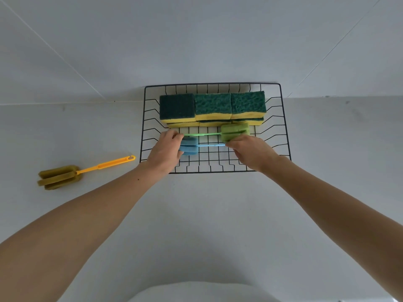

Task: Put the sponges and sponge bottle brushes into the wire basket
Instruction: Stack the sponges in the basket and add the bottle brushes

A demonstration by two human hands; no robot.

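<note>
A black wire basket (283,118) stands at the far middle of the white surface. Green-and-yellow sponges (212,107) are stacked in a row along its back. In front of them lie a green sponge bottle brush (234,131), head to the right, and a blue sponge bottle brush (189,147), head to the left. My left hand (165,151) pinches the green brush's handle end and rests against the blue head. My right hand (250,151) grips the blue brush's handle end, just below the green head. A yellow sponge bottle brush (58,176) lies outside the basket at the left.
The white surface (207,225) meets a pale wall right behind the basket. The yellow brush's handle points toward the basket's left side.
</note>
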